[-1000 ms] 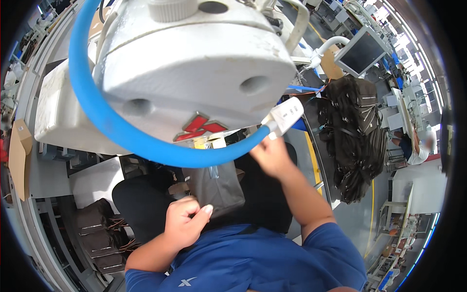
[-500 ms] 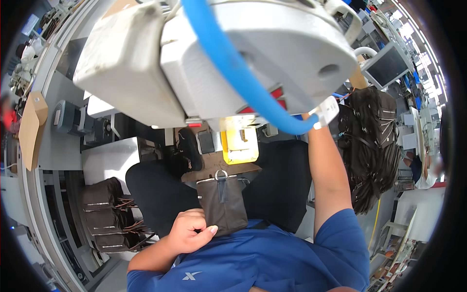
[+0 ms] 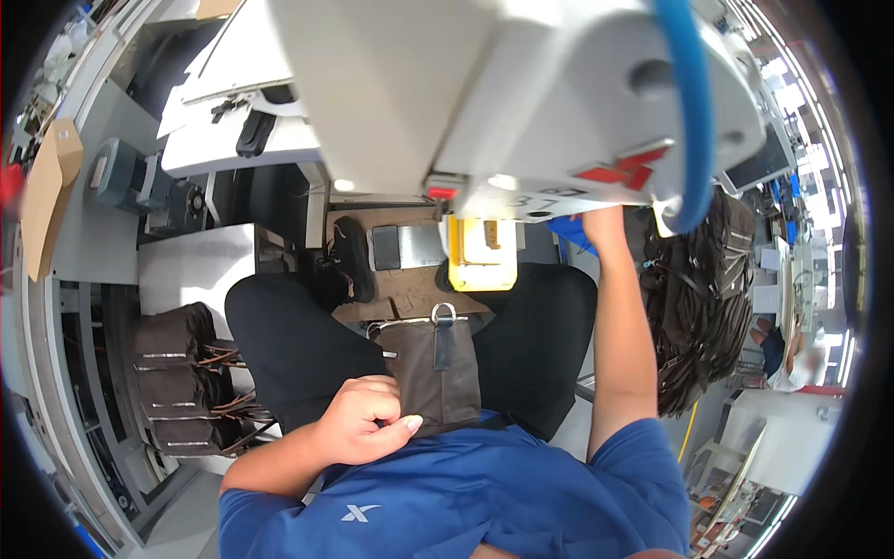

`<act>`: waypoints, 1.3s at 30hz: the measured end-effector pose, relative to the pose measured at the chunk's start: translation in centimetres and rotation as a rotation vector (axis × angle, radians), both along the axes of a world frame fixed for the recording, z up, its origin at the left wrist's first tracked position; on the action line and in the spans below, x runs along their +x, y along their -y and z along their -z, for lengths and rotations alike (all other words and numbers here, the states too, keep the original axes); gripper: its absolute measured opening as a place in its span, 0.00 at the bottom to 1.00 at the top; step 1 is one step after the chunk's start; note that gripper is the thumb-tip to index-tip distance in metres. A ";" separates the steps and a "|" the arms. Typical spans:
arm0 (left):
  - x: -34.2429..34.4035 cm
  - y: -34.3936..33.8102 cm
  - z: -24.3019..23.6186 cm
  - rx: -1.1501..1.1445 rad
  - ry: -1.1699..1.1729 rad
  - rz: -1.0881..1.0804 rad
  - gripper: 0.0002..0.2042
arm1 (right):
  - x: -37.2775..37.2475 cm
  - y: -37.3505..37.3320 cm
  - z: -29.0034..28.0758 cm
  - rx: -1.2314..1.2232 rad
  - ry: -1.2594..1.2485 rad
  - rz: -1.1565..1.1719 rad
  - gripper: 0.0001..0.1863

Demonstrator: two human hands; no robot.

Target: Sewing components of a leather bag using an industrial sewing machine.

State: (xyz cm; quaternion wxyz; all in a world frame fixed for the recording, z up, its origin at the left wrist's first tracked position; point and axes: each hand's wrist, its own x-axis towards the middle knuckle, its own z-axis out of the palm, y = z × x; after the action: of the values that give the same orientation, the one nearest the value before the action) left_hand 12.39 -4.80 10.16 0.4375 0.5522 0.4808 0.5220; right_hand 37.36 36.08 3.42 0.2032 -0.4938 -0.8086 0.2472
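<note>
A dark brown fabric bag [image 3: 419,373] rests upright on my lap, a metal ring and short dark strap at its top edge. My left hand [image 3: 368,424] is closed at the bag's lower left edge, fingers curled and thumb lying along it. My right arm reaches forward to the right side of a large white sewing machine head [image 3: 521,102]. Only part of my right hand [image 3: 603,228] shows below the machine, beside something blue [image 3: 570,231]; its fingers are hidden. A yellow plate [image 3: 482,265] hangs beneath the machine, just beyond the bag.
Several brown bags [image 3: 191,382] are stacked at the left beside a pale box-like surface [image 3: 200,270]. A big heap of dark bags [image 3: 698,307] hangs on the right. A blue hose [image 3: 687,112] crosses the machine's front. Another person [image 3: 792,359] is at the far right.
The view has shifted, so the machine looks nearer and farther right. Part of my right hand and something blue beside it now show below the machine. My left hand stays at the bag.
</note>
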 end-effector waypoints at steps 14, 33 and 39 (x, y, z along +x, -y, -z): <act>0.8 -0.3 0.1 0.036 0.033 0.027 0.21 | -4.7 16.9 -14.8 0.227 -0.118 -0.819 0.14; 1.2 0.0 0.0 0.003 0.044 0.046 0.22 | -7.3 17.1 -14.3 0.621 0.166 -0.857 0.22; 1.5 0.1 0.1 0.010 0.057 0.104 0.22 | -7.1 16.8 -13.1 0.619 0.022 -0.865 0.18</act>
State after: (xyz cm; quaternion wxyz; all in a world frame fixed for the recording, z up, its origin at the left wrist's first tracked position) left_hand 13.84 -4.89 10.03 0.4748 0.5636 0.4359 0.5166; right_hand 30.28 19.30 16.54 0.2105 -0.0345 -0.9755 0.0530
